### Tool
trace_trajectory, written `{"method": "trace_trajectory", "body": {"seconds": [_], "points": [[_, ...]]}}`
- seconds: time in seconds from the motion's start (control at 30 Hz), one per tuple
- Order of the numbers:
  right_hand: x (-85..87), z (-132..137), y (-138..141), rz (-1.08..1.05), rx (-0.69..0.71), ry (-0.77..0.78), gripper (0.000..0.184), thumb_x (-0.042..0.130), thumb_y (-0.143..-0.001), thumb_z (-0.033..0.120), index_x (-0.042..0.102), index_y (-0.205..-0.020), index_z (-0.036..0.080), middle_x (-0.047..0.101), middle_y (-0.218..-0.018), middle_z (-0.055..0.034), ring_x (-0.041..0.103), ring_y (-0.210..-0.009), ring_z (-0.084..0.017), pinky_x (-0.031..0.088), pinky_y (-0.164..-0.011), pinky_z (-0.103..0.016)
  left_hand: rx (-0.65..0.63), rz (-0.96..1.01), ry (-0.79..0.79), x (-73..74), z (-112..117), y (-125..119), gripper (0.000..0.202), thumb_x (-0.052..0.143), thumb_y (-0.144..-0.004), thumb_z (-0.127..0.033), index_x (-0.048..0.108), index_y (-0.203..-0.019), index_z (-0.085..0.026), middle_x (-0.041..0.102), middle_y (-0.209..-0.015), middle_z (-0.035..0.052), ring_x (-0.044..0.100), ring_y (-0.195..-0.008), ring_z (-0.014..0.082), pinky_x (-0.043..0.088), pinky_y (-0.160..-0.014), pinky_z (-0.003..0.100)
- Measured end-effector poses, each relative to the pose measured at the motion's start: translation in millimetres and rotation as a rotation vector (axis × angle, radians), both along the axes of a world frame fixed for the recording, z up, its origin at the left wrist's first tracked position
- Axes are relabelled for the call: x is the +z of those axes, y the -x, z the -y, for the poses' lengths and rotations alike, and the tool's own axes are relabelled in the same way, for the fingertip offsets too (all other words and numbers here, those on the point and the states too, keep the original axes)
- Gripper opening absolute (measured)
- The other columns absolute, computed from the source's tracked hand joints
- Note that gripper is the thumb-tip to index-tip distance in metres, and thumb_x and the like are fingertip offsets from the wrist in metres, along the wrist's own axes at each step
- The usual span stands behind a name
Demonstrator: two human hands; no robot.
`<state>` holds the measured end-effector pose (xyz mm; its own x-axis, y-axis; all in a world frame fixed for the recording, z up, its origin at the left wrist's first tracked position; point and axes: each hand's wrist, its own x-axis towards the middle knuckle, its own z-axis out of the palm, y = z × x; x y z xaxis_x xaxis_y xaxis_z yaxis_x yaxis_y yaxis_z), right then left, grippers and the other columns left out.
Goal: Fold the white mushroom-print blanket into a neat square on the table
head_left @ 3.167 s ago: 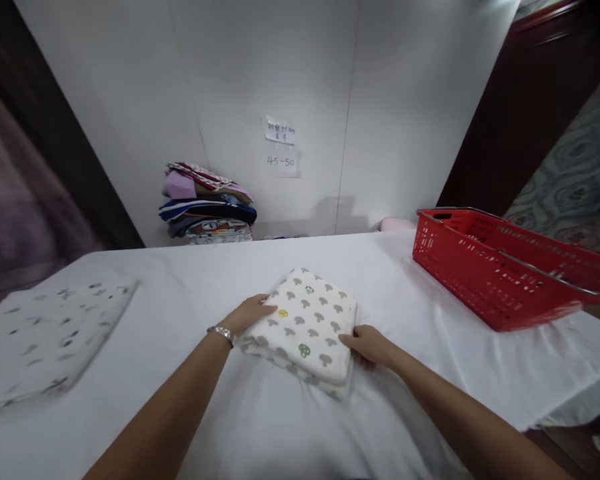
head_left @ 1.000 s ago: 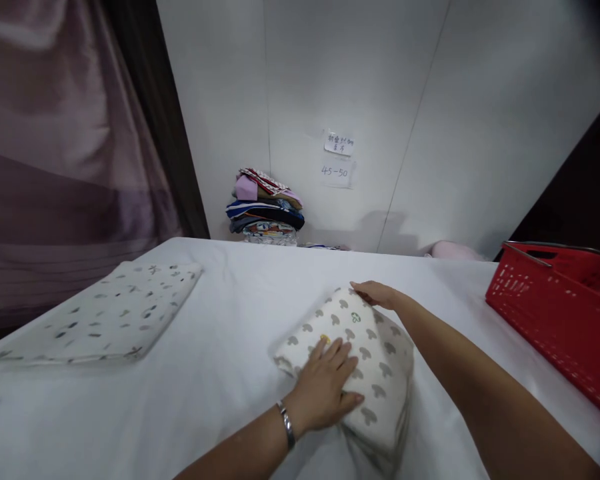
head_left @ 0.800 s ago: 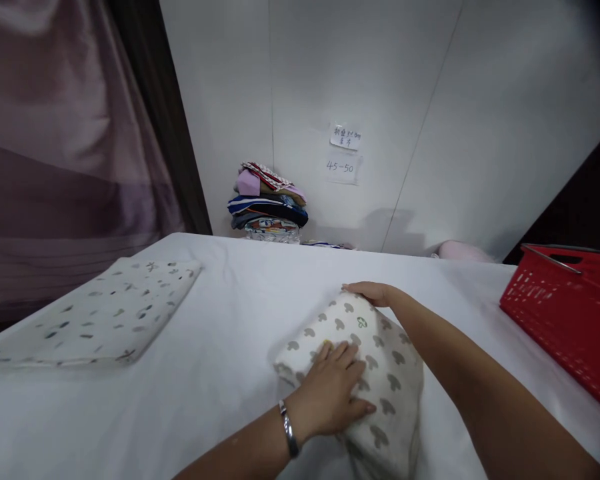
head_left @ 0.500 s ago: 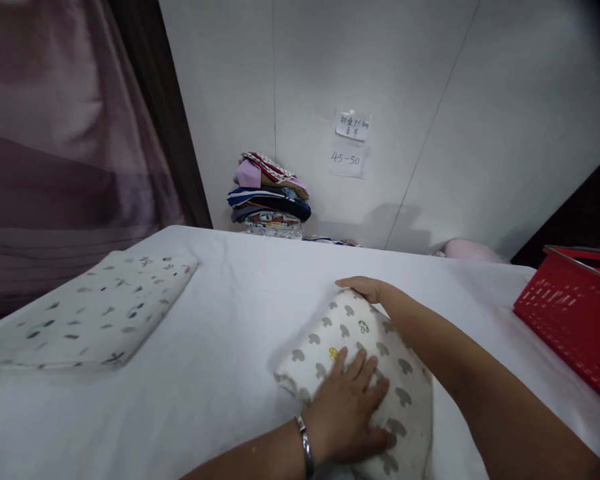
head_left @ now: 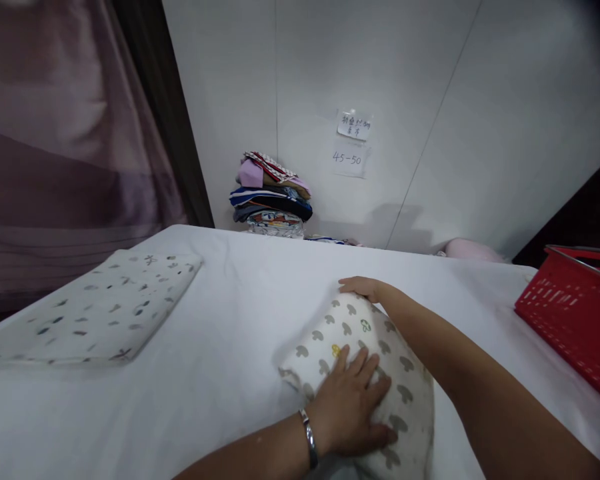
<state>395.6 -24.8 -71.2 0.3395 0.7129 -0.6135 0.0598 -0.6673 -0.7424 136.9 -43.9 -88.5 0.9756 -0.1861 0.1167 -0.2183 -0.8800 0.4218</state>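
A folded white cloth with grey mushroom prints (head_left: 350, 337) lies on the white-covered table (head_left: 220, 347). My left hand (head_left: 353, 407), a silver bracelet on its wrist, lies flat on the near part of the cloth with fingers spread. My right hand (head_left: 363, 288) curls over the cloth's far edge and holds it. The cloth bulges upward between the two hands.
A second folded white cloth with dark specks (head_left: 97, 310) lies at the table's left. A red plastic basket (head_left: 573, 313) stands at the right edge. A stack of folded coloured fabrics (head_left: 270, 197) sits against the white wall under paper notes (head_left: 353, 140). A curtain hangs at left.
Since 3.2 s ago my hands have gone from the cloth's sides to its near part and far edge. In the last second the cloth has drawn closer to me and bulged up.
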Motion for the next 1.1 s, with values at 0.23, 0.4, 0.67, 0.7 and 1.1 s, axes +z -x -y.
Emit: {"method": "trace_trajectory", "body": {"seconds": [0.23, 0.4, 0.67, 0.7, 1.1], "points": [[-13.1, 18.5, -0.9, 0.278, 0.014, -0.177, 0.063, 0.055, -0.077, 0.051, 0.041, -0.133, 0.025, 0.061, -0.116, -0.0082, 0.06, -0.101, -0.027, 0.049, -0.085, -0.04, 0.007, -0.025, 0.041, 7.5, -2.2, -2.6, 0.068, 0.036, -0.078, -0.068, 0.04, -0.131, -0.026, 0.028, -0.145, 0.008, 0.015, -0.136, 0.0292, 0.01, -0.109, 0.054], [3.3, 25.9, 42.9, 0.812, 0.047, -0.293, 0.059, 0.049, -0.082, 0.049, 0.044, -0.132, 0.019, 0.043, -0.137, -0.0096, 0.03, -0.13, -0.031, 0.02, -0.108, -0.045, 0.238, 0.037, -0.024, 24.6, -29.9, -2.4, 0.067, 0.031, -0.081, -0.066, 0.039, -0.132, -0.024, 0.029, -0.145, 0.0075, 0.018, -0.135, 0.027, 0.011, -0.11, 0.052], [-35.6, 47.0, 87.2, 1.089, 0.461, -0.308, 0.064, 0.027, -0.089, 0.057, 0.026, -0.142, 0.02, 0.018, -0.148, -0.007, 0.008, -0.137, -0.023, 0.005, -0.109, -0.045, 0.467, -0.098, -0.145, -5.3, -42.0, 8.4, 0.074, 0.034, -0.081, -0.06, 0.023, -0.142, -0.019, 0.015, -0.149, 0.0073, 0.008, -0.137, 0.0305, 0.012, -0.106, 0.059], [-37.6, 46.7, 86.2, 1.085, 0.469, -0.3, 0.066, 0.026, -0.089, 0.058, 0.025, -0.142, 0.02, 0.018, -0.148, -0.0066, 0.008, -0.137, -0.023, 0.004, -0.11, -0.044, 0.471, -0.114, -0.149, -5.5, -41.0, 8.5, 0.074, 0.034, -0.081, -0.059, 0.022, -0.142, -0.019, 0.014, -0.149, 0.0069, 0.007, -0.137, 0.0304, 0.013, -0.106, 0.059], [-34.1, 66.5, 83.8, 1.137, 0.371, -0.223, 0.069, 0.023, -0.087, 0.061, 0.019, -0.144, 0.022, 0.007, -0.15, -0.0043, 0.005, -0.137, -0.023, 0.002, -0.109, -0.047, 0.48, -0.115, -0.21, -5.2, -40.8, 6.1, 0.073, 0.03, -0.08, -0.062, 0.028, -0.14, -0.019, 0.012, -0.15, 0.0057, 0.008, -0.137, 0.0293, 0.018, -0.103, 0.058]]}}
